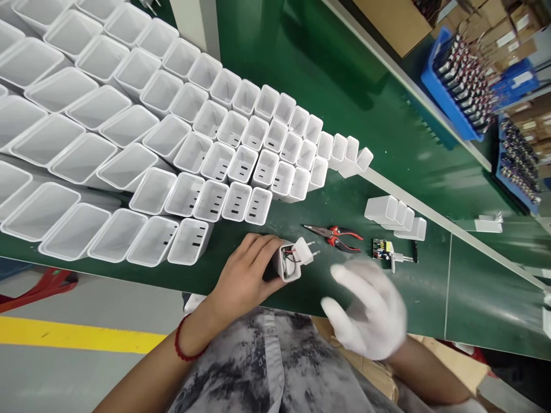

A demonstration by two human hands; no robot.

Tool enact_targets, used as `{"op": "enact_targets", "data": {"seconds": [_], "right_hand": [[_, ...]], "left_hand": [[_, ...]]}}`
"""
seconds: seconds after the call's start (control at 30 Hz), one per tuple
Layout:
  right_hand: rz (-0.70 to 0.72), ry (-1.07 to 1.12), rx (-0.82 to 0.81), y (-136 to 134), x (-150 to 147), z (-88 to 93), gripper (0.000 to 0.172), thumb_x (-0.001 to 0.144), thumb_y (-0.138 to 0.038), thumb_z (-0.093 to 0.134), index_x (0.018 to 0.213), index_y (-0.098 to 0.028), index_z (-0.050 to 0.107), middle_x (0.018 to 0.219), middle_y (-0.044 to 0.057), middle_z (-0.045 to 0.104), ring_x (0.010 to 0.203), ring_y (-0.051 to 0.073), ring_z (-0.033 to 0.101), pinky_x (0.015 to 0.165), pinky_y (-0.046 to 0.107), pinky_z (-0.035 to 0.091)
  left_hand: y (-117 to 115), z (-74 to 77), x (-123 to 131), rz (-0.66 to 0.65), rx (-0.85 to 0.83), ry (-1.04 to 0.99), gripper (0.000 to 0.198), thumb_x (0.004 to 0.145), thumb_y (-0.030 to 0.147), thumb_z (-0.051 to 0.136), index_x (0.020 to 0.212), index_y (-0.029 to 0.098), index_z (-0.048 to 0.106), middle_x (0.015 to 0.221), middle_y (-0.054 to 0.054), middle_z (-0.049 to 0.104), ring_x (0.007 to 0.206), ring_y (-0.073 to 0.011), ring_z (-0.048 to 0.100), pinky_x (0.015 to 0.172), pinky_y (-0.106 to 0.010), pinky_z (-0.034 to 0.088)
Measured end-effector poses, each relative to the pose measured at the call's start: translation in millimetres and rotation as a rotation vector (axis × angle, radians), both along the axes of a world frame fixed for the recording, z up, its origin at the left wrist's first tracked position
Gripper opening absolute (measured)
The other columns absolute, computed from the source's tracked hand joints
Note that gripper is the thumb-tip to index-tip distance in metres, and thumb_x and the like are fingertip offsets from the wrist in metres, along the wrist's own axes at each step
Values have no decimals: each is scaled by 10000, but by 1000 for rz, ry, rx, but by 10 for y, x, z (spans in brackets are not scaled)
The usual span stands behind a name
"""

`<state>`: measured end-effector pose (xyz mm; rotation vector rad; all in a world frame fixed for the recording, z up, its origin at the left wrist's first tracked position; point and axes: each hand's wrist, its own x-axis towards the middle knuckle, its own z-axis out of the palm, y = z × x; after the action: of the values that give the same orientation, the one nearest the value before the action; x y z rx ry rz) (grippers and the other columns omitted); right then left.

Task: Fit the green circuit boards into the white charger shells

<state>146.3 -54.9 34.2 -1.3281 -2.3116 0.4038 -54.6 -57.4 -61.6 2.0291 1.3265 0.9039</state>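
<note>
My bare left hand (pixel 247 272) is wrapped around a white plastic housing (pixel 289 272) near the table's front edge. At the housing's open end hangs a white plug cap (pixel 303 251) with two metal pins, and thin red and black wires run inside. My right hand (pixel 370 307), in a white glove, hovers to the right of the housing, blurred, with thumb and fingers apart and nothing in them. Beyond it lie red-handled long-nose pliers (pixel 334 232) and a small circuit board (pixel 382 250) with a white pronged part (pixel 400 257).
Rows of open white housings (pixel 189 195) fill the table's left side. Several more housings (pixel 394 212) lie at the right. Blue bins (pixel 462 123) with wired parts and cardboard boxes (pixel 394 23) stand beyond the green table (pixel 413 298).
</note>
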Motion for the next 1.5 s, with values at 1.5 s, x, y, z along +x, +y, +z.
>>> {"op": "enact_targets", "data": {"seconds": [1.5], "right_hand": [[-443, 736, -901, -47, -342, -599, 360, 811, -497, 716, 1080, -260, 750, 1088, 71, 636, 786, 161, 624, 577, 246, 562]], "left_hand": [[-17, 170, 36, 66, -755, -576, 445, 920, 403, 534, 1242, 125, 662, 1312, -150, 560, 798, -162, 677, 614, -282, 655]]}}
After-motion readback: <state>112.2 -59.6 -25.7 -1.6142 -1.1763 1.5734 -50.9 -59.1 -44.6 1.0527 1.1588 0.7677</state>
